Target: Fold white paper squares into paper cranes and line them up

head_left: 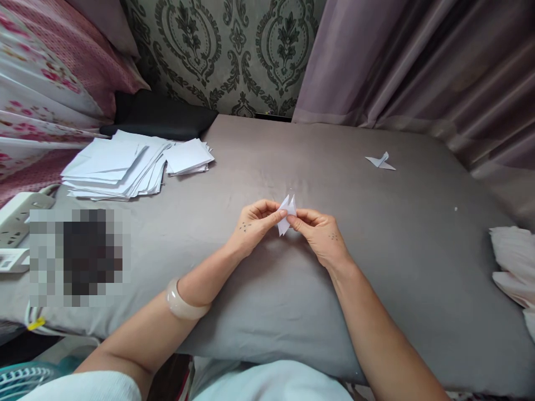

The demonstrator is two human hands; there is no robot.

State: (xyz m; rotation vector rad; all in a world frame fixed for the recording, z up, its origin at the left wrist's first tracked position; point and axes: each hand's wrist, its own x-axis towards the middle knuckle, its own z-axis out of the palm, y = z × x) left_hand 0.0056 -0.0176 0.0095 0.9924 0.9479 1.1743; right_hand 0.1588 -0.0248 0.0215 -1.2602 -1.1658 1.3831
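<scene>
The left hand [253, 227] pinches the small folded paper [289, 207] from nine o'clock, the right hand [321, 229] from three. The paper points longways from one o'clock to seven. Both hands touch it; neither is nearer.

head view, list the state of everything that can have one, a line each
left hand, pinching paper
right hand, pinching the same paper
held paper, folded, pointed
folded paper piece, lying on sheet
larger paper stack, uneven
smaller paper stack, slightly fanned
sheet, spread, lightly creased
purple curtain, hanging
</scene>
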